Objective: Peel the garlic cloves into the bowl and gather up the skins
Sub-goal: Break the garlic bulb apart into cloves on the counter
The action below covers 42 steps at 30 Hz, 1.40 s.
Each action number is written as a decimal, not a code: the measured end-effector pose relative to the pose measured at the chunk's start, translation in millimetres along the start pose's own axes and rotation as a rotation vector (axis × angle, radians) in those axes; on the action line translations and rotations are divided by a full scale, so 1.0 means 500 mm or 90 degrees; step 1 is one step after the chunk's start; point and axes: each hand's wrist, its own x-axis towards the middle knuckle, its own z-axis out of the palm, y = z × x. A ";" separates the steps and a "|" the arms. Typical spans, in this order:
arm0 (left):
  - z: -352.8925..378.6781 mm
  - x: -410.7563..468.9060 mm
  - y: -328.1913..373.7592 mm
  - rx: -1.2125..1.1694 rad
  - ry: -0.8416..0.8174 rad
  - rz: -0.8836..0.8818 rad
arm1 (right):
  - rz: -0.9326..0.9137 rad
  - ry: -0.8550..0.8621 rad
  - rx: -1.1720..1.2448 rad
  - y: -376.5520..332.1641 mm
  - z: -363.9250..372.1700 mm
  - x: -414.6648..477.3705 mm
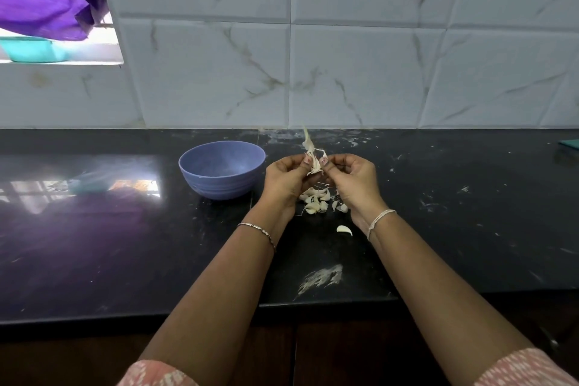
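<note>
- Left hand and right hand pinch one pale, papery-skinned garlic clove between them, its skin wisp standing upward.
- Round blue plastic bowl stands to its left, nearer the left hand.
- Loose cloves lie below on the black counter.

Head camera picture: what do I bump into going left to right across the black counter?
Blue bowl → left hand → garlic clove pinched between both hands → right hand → teal thing at the right edge.
</note>
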 end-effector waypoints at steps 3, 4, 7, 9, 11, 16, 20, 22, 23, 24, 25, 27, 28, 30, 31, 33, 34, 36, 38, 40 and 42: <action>-0.001 -0.002 0.004 -0.046 0.005 -0.028 | 0.083 -0.041 0.084 -0.001 -0.003 0.001; -0.002 -0.003 0.004 -0.052 0.011 -0.032 | 0.098 -0.048 0.098 0.000 -0.002 0.001; -0.007 0.003 0.005 -0.060 0.043 -0.018 | 0.096 -0.016 0.113 -0.001 -0.005 0.008; -0.013 0.007 0.006 -0.057 0.055 -0.003 | 0.081 0.016 0.066 0.003 -0.016 0.015; -0.012 0.004 0.006 -0.029 0.032 -0.006 | 0.026 0.012 -0.131 0.016 -0.027 0.021; -0.002 -0.009 0.002 0.037 -0.018 -0.031 | 0.019 -0.072 -0.276 0.017 -0.019 0.009; -0.003 -0.009 -0.001 0.069 -0.015 -0.012 | 0.031 -0.097 -0.095 -0.002 -0.018 -0.001; -0.002 -0.009 0.000 0.078 -0.001 0.005 | 0.001 -0.127 -0.100 -0.001 -0.017 -0.005; -0.002 -0.009 0.000 0.085 0.008 0.013 | -0.017 -0.132 -0.115 0.003 -0.016 -0.005; -0.002 -0.009 0.001 0.092 0.012 0.022 | -0.030 -0.124 -0.127 0.007 -0.016 -0.002; -0.002 -0.009 0.001 0.100 0.011 0.029 | -0.036 -0.106 -0.134 0.008 -0.015 0.000; -0.002 -0.008 0.001 0.118 0.006 0.039 | -0.042 -0.071 -0.140 0.009 -0.015 0.005; -0.003 -0.008 0.000 0.126 0.005 0.042 | -0.045 -0.063 -0.140 0.009 -0.016 0.008; -0.003 -0.006 -0.002 0.131 0.004 0.045 | -0.051 -0.053 -0.134 0.009 -0.017 0.009; -0.003 -0.005 -0.003 0.124 0.003 0.046 | -0.053 -0.048 -0.130 0.010 -0.017 0.010; -0.003 -0.005 -0.004 0.102 0.004 0.040 | -0.048 -0.042 -0.103 0.006 -0.016 0.009; -0.003 -0.005 -0.004 0.088 0.003 0.033 | -0.040 -0.042 -0.083 0.004 -0.015 0.008; -0.005 -0.003 -0.003 0.051 0.004 0.009 | -0.012 -0.049 -0.028 0.000 -0.014 0.005; -0.008 -0.002 -0.004 0.033 0.003 -0.016 | 0.023 -0.061 0.027 -0.004 -0.015 0.003; -0.007 -0.002 -0.005 0.066 0.009 -0.039 | 0.051 -0.066 0.052 -0.004 -0.016 0.004; -0.010 0.001 -0.007 0.123 0.033 -0.045 | 0.062 -0.062 0.064 -0.004 -0.019 0.006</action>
